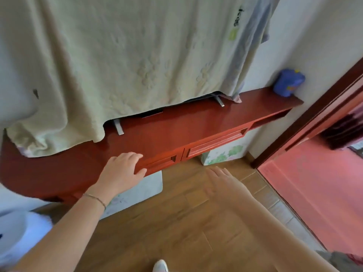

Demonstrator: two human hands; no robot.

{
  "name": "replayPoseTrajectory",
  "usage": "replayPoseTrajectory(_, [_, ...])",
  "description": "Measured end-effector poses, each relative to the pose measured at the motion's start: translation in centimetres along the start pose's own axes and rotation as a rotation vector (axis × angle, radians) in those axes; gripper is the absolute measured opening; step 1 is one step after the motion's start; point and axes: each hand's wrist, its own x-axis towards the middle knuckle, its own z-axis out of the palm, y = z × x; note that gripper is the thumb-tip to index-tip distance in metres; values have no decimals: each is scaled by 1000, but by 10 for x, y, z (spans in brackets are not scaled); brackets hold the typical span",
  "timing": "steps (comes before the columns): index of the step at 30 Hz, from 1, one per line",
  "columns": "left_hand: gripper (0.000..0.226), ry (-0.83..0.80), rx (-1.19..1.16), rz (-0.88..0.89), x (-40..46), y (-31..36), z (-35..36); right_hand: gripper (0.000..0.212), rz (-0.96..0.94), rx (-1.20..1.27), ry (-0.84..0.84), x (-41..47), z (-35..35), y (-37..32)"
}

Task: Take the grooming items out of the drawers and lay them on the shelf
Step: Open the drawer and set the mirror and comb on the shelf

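Observation:
A long red wooden shelf (176, 128) runs along the wall, with two shut drawers in its front: a left drawer (163, 162) and a right drawer (216, 143). My left hand (121, 169) rests on the shelf's front edge at the left drawer, fingers curled over the top and thumb under the lip. My right hand (222, 181) hovers open and blurred below the drawers, over the floor, holding nothing. No grooming items are in sight.
A pale green cloth (127, 65) drapes a screen on metal feet (118, 128). A blue container (288, 82) stands at the shelf's right end. A floral box (222, 154) and a white box (137, 189) sit under the shelf. A doorway (314, 163) opens right.

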Motion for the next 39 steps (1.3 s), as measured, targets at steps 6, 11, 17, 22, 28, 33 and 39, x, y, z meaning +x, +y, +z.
replayPoseTrajectory(6, [53, 50, 37, -166, -14, -27, -1, 57, -204, -98, -18, 60, -18, -15])
replayPoseTrajectory(11, [52, 73, 42, -268, -40, -46, 6, 60, -355, -197, -55, 102, -12, -43])
replayPoseTrajectory(17, [49, 104, 72, -394, -72, -63, 18, 58, -449, -158, -97, 146, 5, -68])
replayPoseTrajectory(22, [48, 79, -96, -519, -70, -62, 32, 54, -386, 106, -262, 169, 24, -72])
replayPoseTrajectory(28, [28, 27, -1129, -950, -54, -53, 73, 30, 95, 828, -545, 183, 70, -58])
replayPoseTrajectory(33, [34, 247, -2037, -1371, -30, -81, 150, 27, 699, 1568, -645, 214, 140, -47])
replayPoseTrajectory(39, [39, 594, -2223, -1546, 12, -105, 204, 16, 978, 1688, -451, 266, 202, -41])
